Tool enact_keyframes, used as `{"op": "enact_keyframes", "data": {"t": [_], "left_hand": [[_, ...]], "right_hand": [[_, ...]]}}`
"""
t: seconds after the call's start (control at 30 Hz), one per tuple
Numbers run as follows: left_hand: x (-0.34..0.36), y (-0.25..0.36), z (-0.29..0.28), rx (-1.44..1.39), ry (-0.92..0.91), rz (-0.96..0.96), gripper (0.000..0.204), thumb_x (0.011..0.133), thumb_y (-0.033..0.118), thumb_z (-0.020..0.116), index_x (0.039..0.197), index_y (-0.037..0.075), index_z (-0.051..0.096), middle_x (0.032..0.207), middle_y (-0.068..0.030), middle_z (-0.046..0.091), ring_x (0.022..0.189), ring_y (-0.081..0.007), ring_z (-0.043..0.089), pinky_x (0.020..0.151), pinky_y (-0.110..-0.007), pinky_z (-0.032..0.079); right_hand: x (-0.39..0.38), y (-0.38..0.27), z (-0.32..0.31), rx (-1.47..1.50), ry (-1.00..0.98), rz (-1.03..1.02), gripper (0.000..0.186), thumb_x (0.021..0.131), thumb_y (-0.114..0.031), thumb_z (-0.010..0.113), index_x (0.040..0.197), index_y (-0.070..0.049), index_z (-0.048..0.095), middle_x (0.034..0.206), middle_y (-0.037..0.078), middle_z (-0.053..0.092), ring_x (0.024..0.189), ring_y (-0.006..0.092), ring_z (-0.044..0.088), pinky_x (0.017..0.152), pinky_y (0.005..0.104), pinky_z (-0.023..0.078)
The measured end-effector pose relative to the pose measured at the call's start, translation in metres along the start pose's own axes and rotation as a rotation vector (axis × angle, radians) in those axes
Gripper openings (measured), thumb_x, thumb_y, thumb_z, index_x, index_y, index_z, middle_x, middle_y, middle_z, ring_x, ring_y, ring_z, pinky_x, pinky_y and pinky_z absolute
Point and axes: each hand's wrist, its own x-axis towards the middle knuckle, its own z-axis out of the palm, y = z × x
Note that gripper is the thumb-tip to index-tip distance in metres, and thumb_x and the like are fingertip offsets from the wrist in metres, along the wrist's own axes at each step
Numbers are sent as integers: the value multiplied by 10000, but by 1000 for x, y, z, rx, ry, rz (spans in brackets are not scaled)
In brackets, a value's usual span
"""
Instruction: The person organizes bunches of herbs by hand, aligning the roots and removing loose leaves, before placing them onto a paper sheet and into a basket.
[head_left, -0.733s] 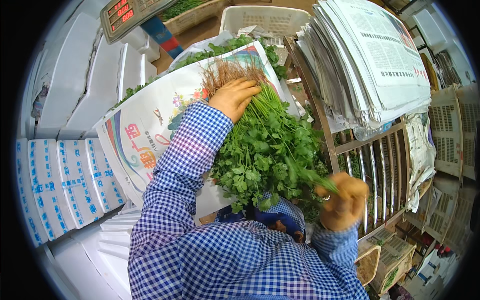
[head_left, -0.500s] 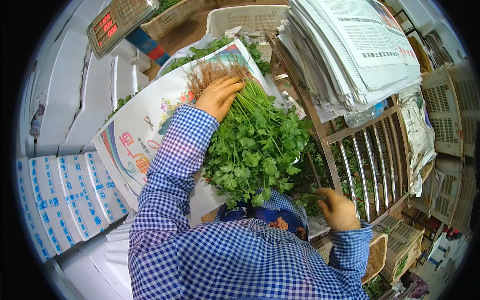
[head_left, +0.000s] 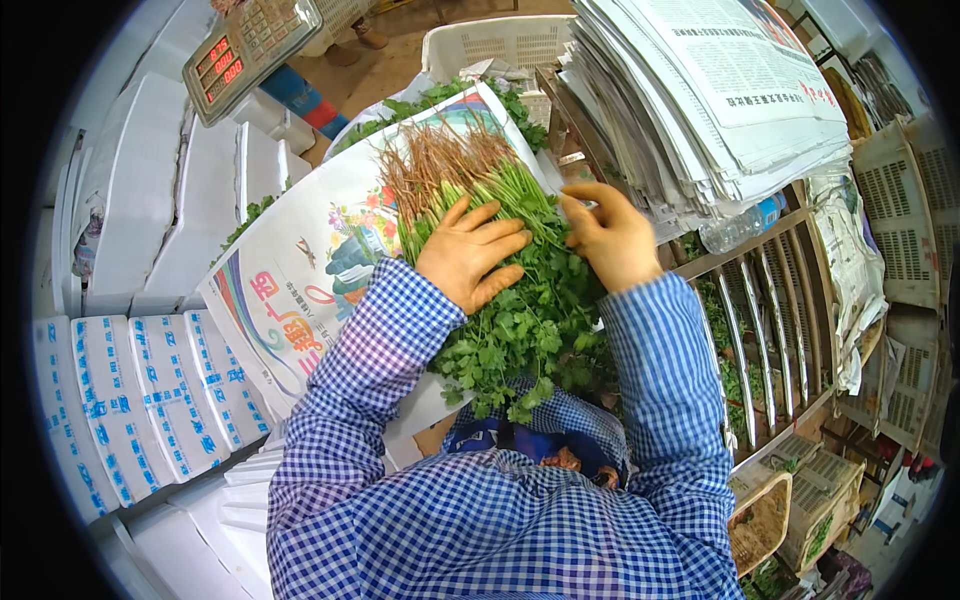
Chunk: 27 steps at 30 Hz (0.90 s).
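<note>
A thick bunch of coriander (head_left: 520, 340) lies on a printed paper sheet (head_left: 270, 290), its brown roots (head_left: 440, 160) pointing away and its leaves toward me. My left hand (head_left: 475, 255) rests flat across the green stems with its fingers spread. At the bunch's right edge is my right hand (head_left: 612, 235), its fingers bent in toward the thumb beside the upper stems. Whatever those fingertips hold, if anything, is too small to make out. More green leaves (head_left: 420, 105) show beyond the sheet's far edge.
A digital scale (head_left: 240, 55) stands at the far left. White foam boxes (head_left: 150, 390) fill the left side. On the right, a tall newspaper stack (head_left: 700, 110) and a plastic bottle (head_left: 745, 225) lie on a barred rack (head_left: 765, 330). A white crate (head_left: 500, 45) sits behind.
My right hand has moved up from the lower right to the bunch's right edge. The left hand has slid down from the roots onto the stems, and its fingers have spread.
</note>
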Motion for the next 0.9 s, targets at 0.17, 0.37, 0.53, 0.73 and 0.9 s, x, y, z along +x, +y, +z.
{"op": "enact_keyframes", "data": {"t": [0.17, 0.37, 0.53, 0.73, 0.9], "left_hand": [[-1, 3, 3, -30, 12, -30, 416, 936, 396, 575, 1214, 88, 616, 1276, -91, 596, 1285, -356, 474, 1142, -563, 283], [3, 7, 2, -60, -38, -122, 480, 909, 381, 601, 1295, 98, 564, 1259, -146, 591, 1270, -358, 482, 1159, -539, 260], [9, 9, 0, -81, -101, -195, 589, 872, 373, 653, 1364, 89, 498, 1229, -165, 585, 1248, -342, 495, 1171, -505, 250], [1, 3, -3, -106, -76, -196, 542, 889, 354, 658, 1333, 80, 513, 1162, -137, 599, 1176, -312, 540, 1152, -516, 291], [17, 3, -17, -69, 21, -123, 522, 824, 274, 712, 1273, 56, 561, 1103, -151, 615, 1078, -331, 557, 990, -493, 399]], "right_hand": [[45, -1, 33, -603, -41, -166, 313, 887, -403, 665, 1054, -141, 698, 890, 139, 713, 813, 326, 686, 761, 418, 541], [61, -34, 45, -564, 59, -296, 265, 914, -337, 634, 1017, -96, 673, 812, 141, 708, 761, 314, 691, 705, 410, 545], [67, -46, 61, 279, -250, -63, 242, 991, -247, 551, 1035, -20, 621, 653, 45, 605, 543, 147, 561, 521, 287, 465], [-17, -25, -22, 846, -187, -347, 291, 1022, -277, 456, 923, -22, 555, 543, 3, 499, 418, 129, 468, 357, 246, 379], [-126, 79, -97, 442, -525, 181, 226, 942, -60, 591, 1156, 12, 606, 849, 119, 707, 656, 168, 691, 609, 277, 567]]}}
